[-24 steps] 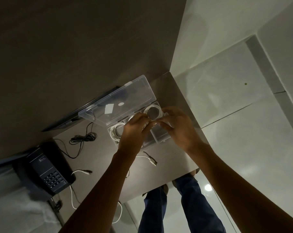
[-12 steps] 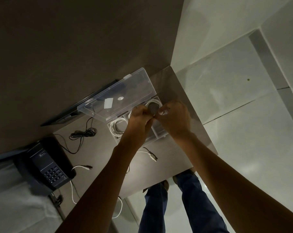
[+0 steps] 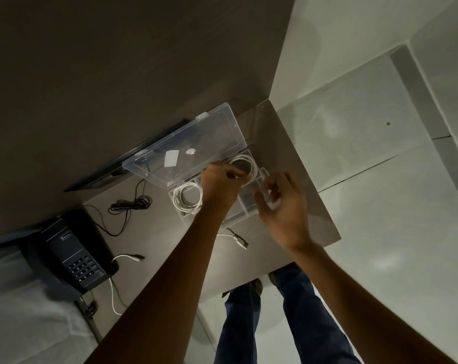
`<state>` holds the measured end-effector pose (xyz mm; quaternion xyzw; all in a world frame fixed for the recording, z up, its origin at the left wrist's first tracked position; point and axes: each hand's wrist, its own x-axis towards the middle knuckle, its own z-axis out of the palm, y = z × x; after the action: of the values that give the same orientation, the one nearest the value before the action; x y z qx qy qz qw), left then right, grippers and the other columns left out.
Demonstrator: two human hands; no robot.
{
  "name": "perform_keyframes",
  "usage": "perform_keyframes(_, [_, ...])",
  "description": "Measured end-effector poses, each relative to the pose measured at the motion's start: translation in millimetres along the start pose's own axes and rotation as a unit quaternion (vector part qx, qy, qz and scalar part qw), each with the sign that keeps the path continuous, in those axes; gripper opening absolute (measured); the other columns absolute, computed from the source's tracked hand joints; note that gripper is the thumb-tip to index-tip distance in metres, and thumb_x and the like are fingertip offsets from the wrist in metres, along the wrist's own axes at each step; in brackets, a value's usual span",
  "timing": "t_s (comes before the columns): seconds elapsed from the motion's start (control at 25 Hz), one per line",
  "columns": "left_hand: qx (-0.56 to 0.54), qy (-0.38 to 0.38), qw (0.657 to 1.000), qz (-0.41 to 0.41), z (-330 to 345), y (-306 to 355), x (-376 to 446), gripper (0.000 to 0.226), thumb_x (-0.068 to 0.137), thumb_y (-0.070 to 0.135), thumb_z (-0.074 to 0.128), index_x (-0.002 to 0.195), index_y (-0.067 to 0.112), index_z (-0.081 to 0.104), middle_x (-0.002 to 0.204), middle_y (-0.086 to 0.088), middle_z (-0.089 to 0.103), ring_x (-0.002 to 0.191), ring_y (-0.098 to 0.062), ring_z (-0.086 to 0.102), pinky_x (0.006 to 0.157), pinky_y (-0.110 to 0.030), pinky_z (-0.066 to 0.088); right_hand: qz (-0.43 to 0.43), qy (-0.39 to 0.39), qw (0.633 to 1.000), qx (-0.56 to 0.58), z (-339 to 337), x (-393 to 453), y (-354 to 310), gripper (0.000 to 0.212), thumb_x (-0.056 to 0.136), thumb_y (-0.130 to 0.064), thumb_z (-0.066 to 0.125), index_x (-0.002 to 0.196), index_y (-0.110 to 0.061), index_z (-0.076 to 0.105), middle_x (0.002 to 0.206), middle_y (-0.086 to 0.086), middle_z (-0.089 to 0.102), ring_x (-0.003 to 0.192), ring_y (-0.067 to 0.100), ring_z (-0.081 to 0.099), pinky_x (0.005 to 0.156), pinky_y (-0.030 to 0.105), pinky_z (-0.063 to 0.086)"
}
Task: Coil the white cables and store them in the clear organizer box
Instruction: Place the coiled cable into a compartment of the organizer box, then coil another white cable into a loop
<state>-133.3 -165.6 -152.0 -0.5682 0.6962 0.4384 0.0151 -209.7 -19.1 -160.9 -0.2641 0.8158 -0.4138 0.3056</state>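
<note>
While two white coils already lie in the clear organizer box (image 3: 246,206), one coiled cable (image 3: 187,199) in the left compartment and another coil (image 3: 245,164) in the far right one, seems roughly midway through. Left hand (image 3: 220,185) closed over the box's middle, fingers pinched near that far coil, apparently on a cable, though too dim to be sure. Right hand (image 3: 283,206) blurred over the box's right end, fingers loosely curled; whether gripping anything cannot be told. Still out on the counter (image 3: 288,143): a loose white cable (image 3: 235,237) with a plug just this side of the box, and a second white cable (image 3: 122,261) trailing past the black telephone (image 3: 73,256) and off the near edge. Lid (image 3: 185,148) propped open toward the wall, clear of the compartments. Box close to the counter's right edge, floor beyond; bare surface only in front. Tangled black cord (image 3: 129,204) left of the box, well apart from the hands.
</note>
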Motion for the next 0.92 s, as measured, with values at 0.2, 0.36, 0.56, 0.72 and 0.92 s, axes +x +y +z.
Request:
perform_keyframes(0.2, [-0.061,0.046,0.995,0.071,-14.5,-22.9,-26.5,0.008,0.093,0.017,0.084,0.096,0.01,0.085,0.089,0.001,0.081,0.076,-0.003,0.075,0.07,-0.007,0.059,-0.003,-0.128,0.982,-0.14,5.2,-91.9,16.0,0.024,0.094,-0.034,0.08,0.107,-0.032,0.059,0.097,-0.01,0.066,0.081,-0.003,0.058,0.066,-0.001,0.04])
perform_keyframes(0.36, [-0.056,0.115,0.989,0.072,-23.0,-54.2,-64.6,0.005,0.1,0.022,0.077,0.104,0.023,0.079,0.086,0.007,0.076,0.075,-0.005,0.072,0.072,-0.01,0.057,-0.007,-0.163,0.966,-0.199,26.2,-111.3,21.1,0.038,0.102,-0.039,0.071,0.133,-0.018,0.063,0.125,0.004,0.068,0.112,0.014,0.068,0.09,0.013,0.048])
perform_keyframes(0.56, [0.06,0.053,0.99,0.116,-18.7,-78.2,-111.1,0.012,0.098,0.015,0.077,0.109,0.019,0.076,0.087,0.01,0.061,0.067,0.001,0.057,0.064,-0.015,0.051,-0.011,-0.167,0.972,-0.162,50.4,-88.5,8.0,0.036,0.108,-0.04,0.061,0.137,-0.019,0.059,0.135,-0.001,0.065,0.127,0.013,0.06,0.103,0.031,0.059])
perform_keyframes(0.72, [0.072,-0.002,0.992,0.1,-23.4,-86.1,-148.6,0.032,0.09,0.009,0.085,0.12,0.015,0.074,0.111,0.003,0.062,0.078,-0.001,0.059,0.07,-0.007,0.052,-0.05,-0.229,0.947,-0.22,51.1,-87.3,7.4,0.028,0.107,-0.021,0.066,0.133,-0.013,0.067,0.129,0.005,0.069,0.122,0.018,0.063,0.107,0.031,0.054])
perform_keyframes(0.92, [0.265,-0.091,0.951,0.13,-63.5,-70.7,-201.0,0.063,0.1,0.017,0.073,0.158,0.025,0.05,0.168,0.006,0.041,0.164,-0.031,0.023,0.133,-0.056,0.021,0.04,-0.393,0.915,-0.083,-11.7,-116.9,-42.2,0.01,0.107,-0.043,0.062,0.105,-0.042,0.071,0.087,-0.026,0.065,0.083,-0.009,0.067,0.082,0.01,0.051])
